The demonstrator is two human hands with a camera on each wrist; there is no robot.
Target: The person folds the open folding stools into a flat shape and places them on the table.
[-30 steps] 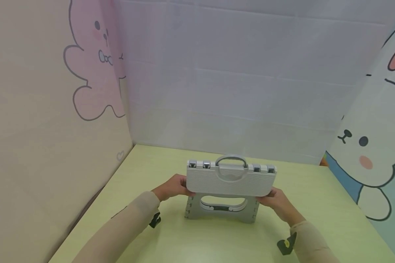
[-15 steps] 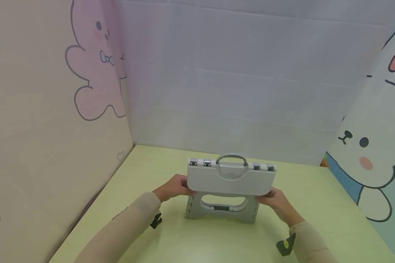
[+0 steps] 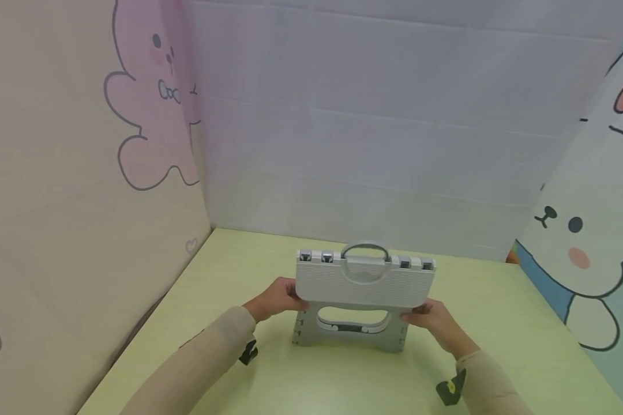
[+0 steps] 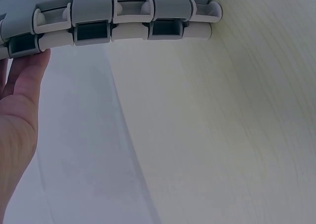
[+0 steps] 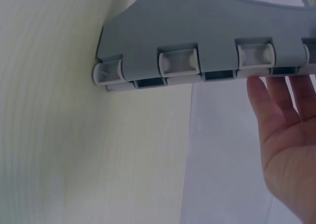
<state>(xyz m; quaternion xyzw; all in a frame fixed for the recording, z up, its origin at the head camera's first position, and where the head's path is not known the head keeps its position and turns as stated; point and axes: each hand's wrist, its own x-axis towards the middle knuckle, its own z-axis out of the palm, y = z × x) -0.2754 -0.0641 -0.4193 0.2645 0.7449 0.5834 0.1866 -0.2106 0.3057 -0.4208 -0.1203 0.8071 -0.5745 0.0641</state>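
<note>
A folding step stool (image 3: 364, 283) in pale grey plastic stands upright on the table, its white ribbed top panel hanging down over the grey leg part (image 3: 350, 333). A carry handle arches above the panel. My left hand (image 3: 274, 298) holds the stool's left side, thumb in front under the panel's corner. At the right side my right hand (image 3: 438, 323) grips it likewise, thumb on the grey leg. Fingers behind the stool are mostly hidden in the head view. Both wrist views show fingertips at the hinged side edges of the stool (image 4: 118, 14), (image 5: 197, 51).
The pale yellow table (image 3: 291, 383) stretches around the stool on every side. White cloth (image 3: 384, 127) hangs behind it. Cartoon-printed cloths enclose the left (image 3: 72, 230) and right sides (image 3: 597, 276). A dark clip-like piece hangs at each wrist.
The top panel has risen very slightly. My right hand has shifted a little lower, its thumb further onto the grey leg. The stool stays in the same spot.
</note>
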